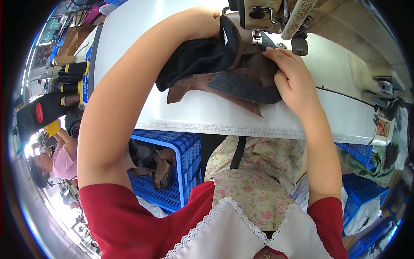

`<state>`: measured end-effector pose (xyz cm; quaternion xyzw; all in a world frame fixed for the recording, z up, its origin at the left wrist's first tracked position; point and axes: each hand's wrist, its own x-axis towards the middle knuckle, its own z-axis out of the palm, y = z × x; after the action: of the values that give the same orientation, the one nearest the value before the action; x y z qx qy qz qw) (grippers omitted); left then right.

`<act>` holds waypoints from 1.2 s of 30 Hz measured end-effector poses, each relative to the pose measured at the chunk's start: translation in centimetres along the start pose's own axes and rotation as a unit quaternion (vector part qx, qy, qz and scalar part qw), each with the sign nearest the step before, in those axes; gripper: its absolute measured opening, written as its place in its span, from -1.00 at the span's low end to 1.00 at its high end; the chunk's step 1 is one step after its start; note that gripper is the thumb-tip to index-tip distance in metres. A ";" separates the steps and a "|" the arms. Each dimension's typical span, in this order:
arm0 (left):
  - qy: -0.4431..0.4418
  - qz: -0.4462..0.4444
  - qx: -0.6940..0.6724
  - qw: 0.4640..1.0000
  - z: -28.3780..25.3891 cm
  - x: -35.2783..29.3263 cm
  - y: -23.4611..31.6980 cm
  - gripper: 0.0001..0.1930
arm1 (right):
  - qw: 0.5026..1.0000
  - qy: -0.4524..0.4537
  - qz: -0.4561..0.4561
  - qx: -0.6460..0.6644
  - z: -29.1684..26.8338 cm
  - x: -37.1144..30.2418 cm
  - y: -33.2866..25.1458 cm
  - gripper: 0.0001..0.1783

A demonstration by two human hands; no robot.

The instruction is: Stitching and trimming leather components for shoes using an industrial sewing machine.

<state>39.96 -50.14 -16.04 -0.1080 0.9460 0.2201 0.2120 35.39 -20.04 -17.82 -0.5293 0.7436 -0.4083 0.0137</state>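
A brown leather shoe upper (189,84) with black lining and a dark fuzzy strip lies on the white sewing machine table, partly under the presser foot (257,38). My right hand (295,77) grips its right side, fingertips close to the presser foot and one finger curled inward. On the far side, my left hand (211,16) reaches behind the raised black collar of the upper. Only its wrist end shows; the fingers are hidden. The sewing machine head (267,17) stands just above the work.
A ruler strip (215,128) runs along the table's near edge. Below left, a blue plastic basket (177,149) holds brown and black shoe pieces. Thread spools (71,100) stand left of the table. More blue crates (362,194) sit lower right. Another person (64,159) sits far left.
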 end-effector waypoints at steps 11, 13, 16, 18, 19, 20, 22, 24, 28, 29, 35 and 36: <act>0.021 -0.061 0.051 0.997 -3.7 -3.0 5.7 -0.73 | 0.999 0.025 0.014 -0.026 0.7 0.0 -0.4 -0.60; 0.031 -0.055 0.053 0.997 -4.2 -2.8 6.0 -0.72 | 0.999 0.033 0.010 -0.035 0.9 0.0 -0.7 -0.60; 0.045 -0.049 0.058 0.996 -4.9 -2.8 6.3 -0.71 | 0.998 0.049 0.000 -0.049 1.7 -0.2 -1.0 -0.60; 0.054 -0.047 0.060 0.996 -5.3 -2.8 6.3 -0.71 | 0.997 0.057 -0.006 -0.056 1.9 -0.2 -1.1 -0.61; 0.058 -0.046 0.061 0.995 -5.4 -2.9 6.2 -0.70 | 0.996 0.061 -0.009 -0.064 2.0 -0.3 -1.2 -0.60; 0.062 -0.045 0.062 0.995 -5.5 -3.0 6.1 -0.70 | 0.995 0.065 -0.011 -0.073 2.1 -0.3 -1.3 -0.60; 0.069 -0.044 0.064 0.995 -5.6 -3.2 5.9 -0.69 | 0.995 0.067 -0.008 -0.079 2.2 -0.4 -1.4 -0.60; 0.075 -0.043 0.066 0.994 -5.7 -3.4 5.8 -0.69 | 0.994 0.070 -0.004 -0.085 2.4 -0.4 -1.5 -0.60; 0.086 -0.034 0.071 0.993 -5.7 -3.4 5.8 -0.68 | 0.991 0.087 0.000 -0.102 3.1 -0.3 -1.7 -0.60; 0.088 -0.031 0.072 0.993 -5.6 -3.3 5.8 -0.67 | 0.990 0.094 0.002 -0.108 3.3 -0.2 -1.8 -0.61; 0.102 -0.014 0.084 0.991 -5.9 -3.0 6.1 -0.66 | 0.987 0.116 -0.001 -0.114 4.1 -0.3 -1.7 -0.62; 0.105 -0.012 0.086 0.991 -5.9 -3.0 6.1 -0.65 | 0.987 0.117 0.002 -0.114 4.1 -0.3 -1.5 -0.62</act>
<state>38.72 -47.18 -7.62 -0.1230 0.9771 0.1230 0.1226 38.59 -22.40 -19.72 -0.4748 0.7828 -0.3796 -0.1329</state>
